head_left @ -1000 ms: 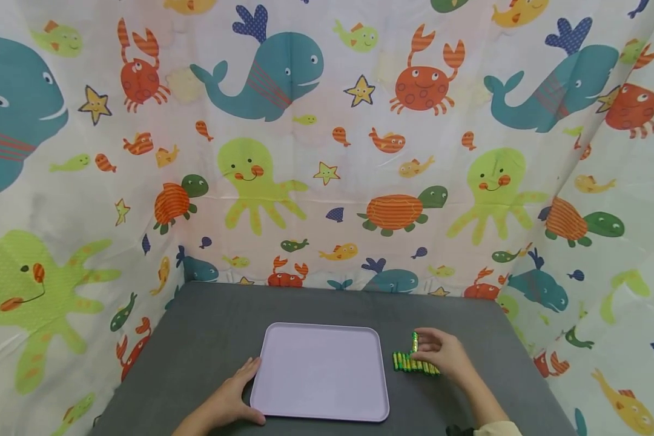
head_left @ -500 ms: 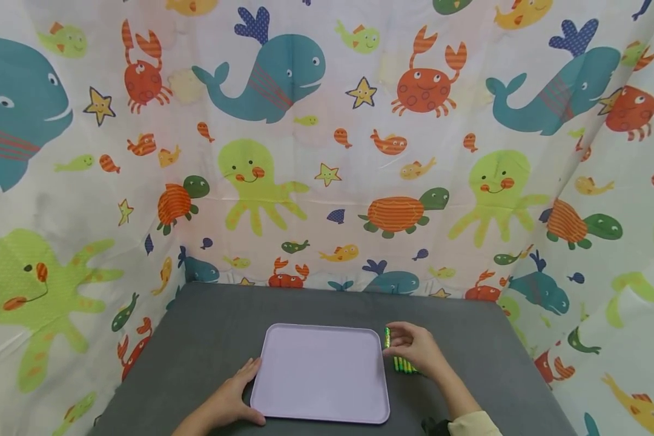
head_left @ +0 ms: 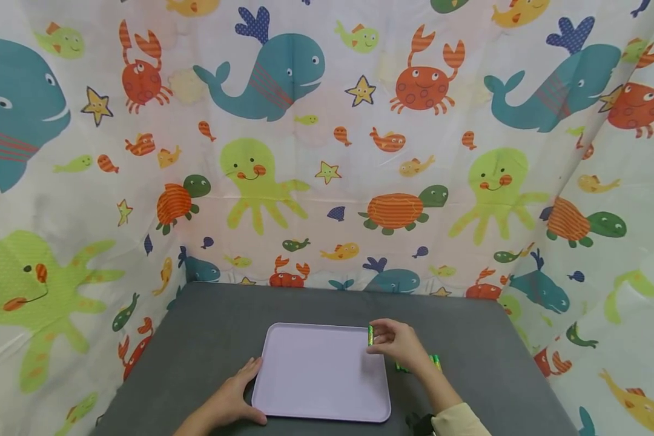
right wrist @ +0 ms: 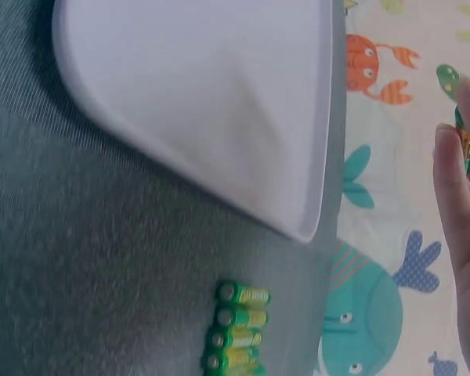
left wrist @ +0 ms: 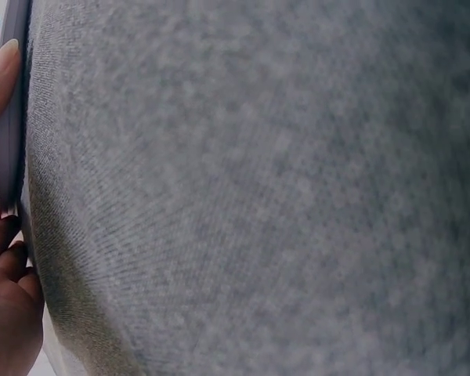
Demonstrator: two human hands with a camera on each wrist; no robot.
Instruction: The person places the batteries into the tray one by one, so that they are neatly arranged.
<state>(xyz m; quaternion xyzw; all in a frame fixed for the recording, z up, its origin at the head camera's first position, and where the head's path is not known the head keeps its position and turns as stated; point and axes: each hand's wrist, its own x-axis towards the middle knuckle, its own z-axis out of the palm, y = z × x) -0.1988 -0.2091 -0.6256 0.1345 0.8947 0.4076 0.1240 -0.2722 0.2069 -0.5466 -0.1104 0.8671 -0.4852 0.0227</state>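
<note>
Pinching hand: the right hand [head_left: 396, 342] holds one green battery [head_left: 370, 335] in its fingertips, over the far right part of the lilac tray [head_left: 316, 375];
Tray-side hand: the left hand [head_left: 231, 393] spreads wide, touching the tray's near left corner;
Battery row: more green batteries [right wrist: 243, 317] lie side by side on the gray surface [head_left: 212, 327], just right of the tray;
Handling: a light pinch and low, gentle release should curb rolling; a firm left hand should stop the tray sliding.
</note>
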